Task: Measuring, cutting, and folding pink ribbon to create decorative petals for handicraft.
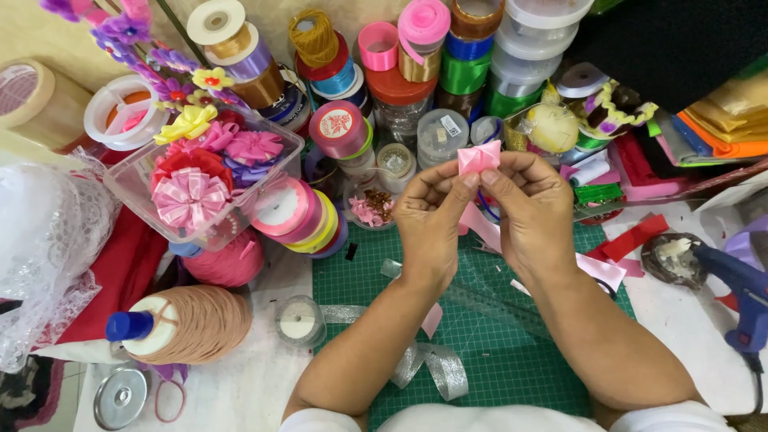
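At frame centre, the left hand [428, 220] and right hand [530, 210] both pinch a folded pink ribbon piece [478, 157], fingertips clamped to keep its folds from springing open.

— How many hands are at work?
— Two: a left hand [432, 220] and a right hand [532, 212], with one folded pink ribbon piece [478, 157] between them.
— And on the table?
— One green cutting mat [488, 360], one blue glue gun [740, 292], one cone of tan yarn [192, 324], one clear box of ribbon flowers [128, 188] — the ribbon spools are too crowded to count.
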